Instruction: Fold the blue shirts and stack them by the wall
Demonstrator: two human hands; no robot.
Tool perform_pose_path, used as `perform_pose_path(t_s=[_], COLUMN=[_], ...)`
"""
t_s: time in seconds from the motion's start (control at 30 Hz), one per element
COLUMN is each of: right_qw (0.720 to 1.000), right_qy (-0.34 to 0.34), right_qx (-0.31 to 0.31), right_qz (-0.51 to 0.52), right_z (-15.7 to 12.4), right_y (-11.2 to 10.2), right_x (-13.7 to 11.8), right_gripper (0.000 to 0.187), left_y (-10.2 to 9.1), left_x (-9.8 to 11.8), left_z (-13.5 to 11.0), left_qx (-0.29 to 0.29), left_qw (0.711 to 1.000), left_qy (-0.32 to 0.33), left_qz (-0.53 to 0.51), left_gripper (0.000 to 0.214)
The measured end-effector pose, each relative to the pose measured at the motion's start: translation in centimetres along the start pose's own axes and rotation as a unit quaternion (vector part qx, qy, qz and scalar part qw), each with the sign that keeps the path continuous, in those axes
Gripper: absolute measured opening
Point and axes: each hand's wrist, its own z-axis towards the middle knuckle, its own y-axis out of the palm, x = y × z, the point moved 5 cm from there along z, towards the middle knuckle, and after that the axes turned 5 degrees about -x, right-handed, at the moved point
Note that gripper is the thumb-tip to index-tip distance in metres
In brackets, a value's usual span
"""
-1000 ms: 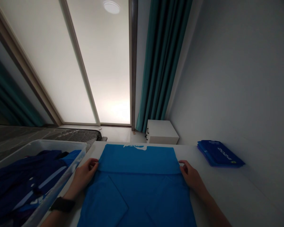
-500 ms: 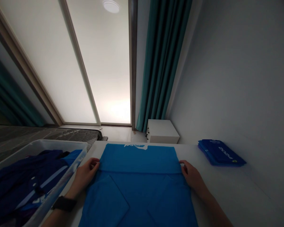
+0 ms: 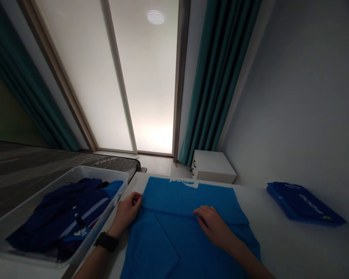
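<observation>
A bright blue T-shirt (image 3: 163, 240) lies on the white table, its far part folded over into a straight band with white lettering at the far edge. Curled at the left end of that band, my left hand (image 3: 129, 209) pinches the shirt's edge; a dark watch is on that wrist. My right hand (image 3: 213, 224) is over the middle of the band's near edge, fingers stretched forward and the thumb apart, with fingertips at the cloth. The shirt's right side looks slightly rumpled, and my right forearm covers part of it.
To the left stands a clear plastic bin (image 3: 95, 170) holding dark blue clothes (image 3: 61, 209). A stack of folded blue garments (image 3: 305, 203) lies on the table (image 3: 282, 248) at the right, near the wall. Beyond the table are a white cabinet (image 3: 213, 164) and teal curtains (image 3: 221, 85).
My right hand has left the shirt's right edge and moved inward to the fold's middle. My left hand stays at the left edge. The view has swung left, so everything appears farther right.
</observation>
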Motion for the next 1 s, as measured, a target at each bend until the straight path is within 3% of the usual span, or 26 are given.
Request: perform_pose_path(t_s=[0.1,0.23,0.5,0.7,0.9,1.0], right_qw=[0.998,0.993,0.993,0.984,0.971,0.962], right_qy=[-0.052,-0.113,-0.102,-0.114,-0.119,-0.117], right_qx=[-0.026,-0.032,-0.038,-0.111,-0.178,-0.214], right_qz=[0.002,0.009,-0.049,-0.074,-0.105,-0.122], right_z=[4.0,10.4,21.9,25.5,27.1,27.8], right_y=[1.1,2.6,5.3,6.7,6.2,6.0], right_x=[-3.1,-5.2,-6.1,-6.6,-7.0,-7.0], right_gripper=[0.027,0.030,0.041,0.042,0.023,0.022], left_y=[0.1,0.1,0.7,0.4,0.2,0.3], left_x=[0.0,0.0,0.1,0.1,0.2,0.3], left_z=[-0.1,-0.3,-0.3,-0.4,-0.5,-0.5], left_qx=[0.009,0.019,-0.007,-0.004,0.002,-0.011], left_qw=[1.000,0.999,0.995,0.997,0.999,1.000], left_qy=[0.011,0.008,0.024,0.012,-0.006,-0.006], left_qz=[-0.019,-0.039,-0.097,-0.071,-0.040,-0.022], left_gripper=[0.028,0.026,0.021,0.017,0.014,0.015])
